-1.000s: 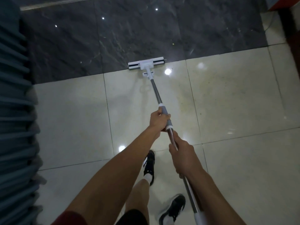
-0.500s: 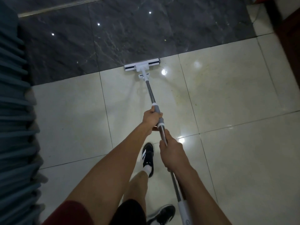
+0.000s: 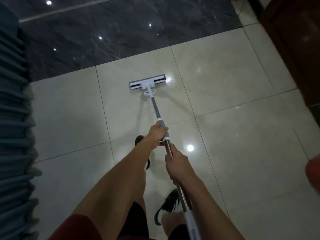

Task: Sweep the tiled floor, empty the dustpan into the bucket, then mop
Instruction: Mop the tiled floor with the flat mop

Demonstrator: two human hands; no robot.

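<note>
The person's arms are bare up to a dark red sleeve [image 3: 76, 227] on the left upper arm. Black shorts [image 3: 133, 220] cover the thighs, just right of the sleeve. Both legs are bare below them. Black trainers with white stripes are on the feet: one shoe [image 3: 168, 204] right of the shorts, the other shoe [image 3: 138, 140] farther ahead, mostly hidden.

My left hand [image 3: 156, 134] grips the grey collar of the mop [image 3: 156, 110]; right hand [image 3: 176, 163] grips the metal shaft just behind it. Mop head [image 3: 147, 82] flat on pale floor tile [image 3: 225, 75], near dark tiles [image 3: 107, 32].
</note>
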